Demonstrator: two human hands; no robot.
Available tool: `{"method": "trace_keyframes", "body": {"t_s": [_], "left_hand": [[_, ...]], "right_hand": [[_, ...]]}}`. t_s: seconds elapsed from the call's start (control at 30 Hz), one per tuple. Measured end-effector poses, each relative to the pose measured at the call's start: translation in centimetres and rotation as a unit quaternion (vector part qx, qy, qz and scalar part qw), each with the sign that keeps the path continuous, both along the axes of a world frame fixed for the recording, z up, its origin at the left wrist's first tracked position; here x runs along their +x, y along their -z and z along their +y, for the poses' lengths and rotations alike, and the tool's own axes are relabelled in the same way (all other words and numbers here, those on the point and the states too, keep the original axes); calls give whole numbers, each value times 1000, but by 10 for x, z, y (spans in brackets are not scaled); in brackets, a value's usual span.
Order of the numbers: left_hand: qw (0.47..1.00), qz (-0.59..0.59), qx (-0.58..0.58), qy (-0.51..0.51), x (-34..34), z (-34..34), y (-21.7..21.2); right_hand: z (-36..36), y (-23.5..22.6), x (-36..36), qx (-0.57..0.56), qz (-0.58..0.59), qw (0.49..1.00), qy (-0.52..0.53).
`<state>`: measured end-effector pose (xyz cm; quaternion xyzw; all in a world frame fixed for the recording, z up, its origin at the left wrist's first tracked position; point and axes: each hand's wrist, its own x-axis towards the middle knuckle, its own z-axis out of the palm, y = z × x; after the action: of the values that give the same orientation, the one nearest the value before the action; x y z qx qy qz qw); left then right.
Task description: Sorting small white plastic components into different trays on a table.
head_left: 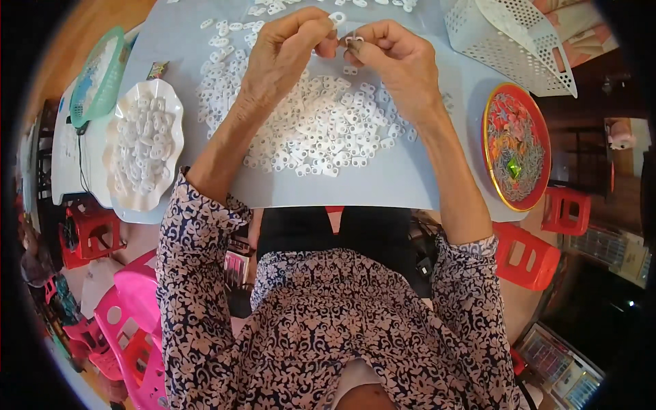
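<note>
Both my hands are raised close together over the far part of the table. The fingers of my left hand pinch a small white plastic piece with a hole in it. Facing it, my right hand has its thumb and fingertips closed on another small white piece. Whether anything thin joins the two pieces is too small to tell. Beneath my hands and forearms spreads a loose pile of white two-holed plastic pieces, partly covered by my left forearm.
On my left stands a scalloped white plate heaped with white pieces, a small wrapper and a green basket beyond. To the right are a red gold-rimmed tray of small grey parts and a white perforated basket. Red stools stand below.
</note>
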<state>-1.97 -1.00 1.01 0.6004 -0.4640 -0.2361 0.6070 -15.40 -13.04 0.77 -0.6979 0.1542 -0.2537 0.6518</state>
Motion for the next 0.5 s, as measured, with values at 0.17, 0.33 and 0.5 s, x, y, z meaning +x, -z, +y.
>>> {"method": "trace_keyframes", "body": {"t_s": [0.17, 0.33, 0.5], "left_hand": [[1000, 12, -26, -10, 2, 0, 3], [998, 32, -42, -30, 2, 0, 0], [999, -8, -31, -11, 4, 1, -3]], "right_hand": [[1, -3, 0, -4, 13, 1000, -7], [1, -5, 0, -13, 36, 999, -13], [0, -3, 0, 22, 35, 999, -18]]}}
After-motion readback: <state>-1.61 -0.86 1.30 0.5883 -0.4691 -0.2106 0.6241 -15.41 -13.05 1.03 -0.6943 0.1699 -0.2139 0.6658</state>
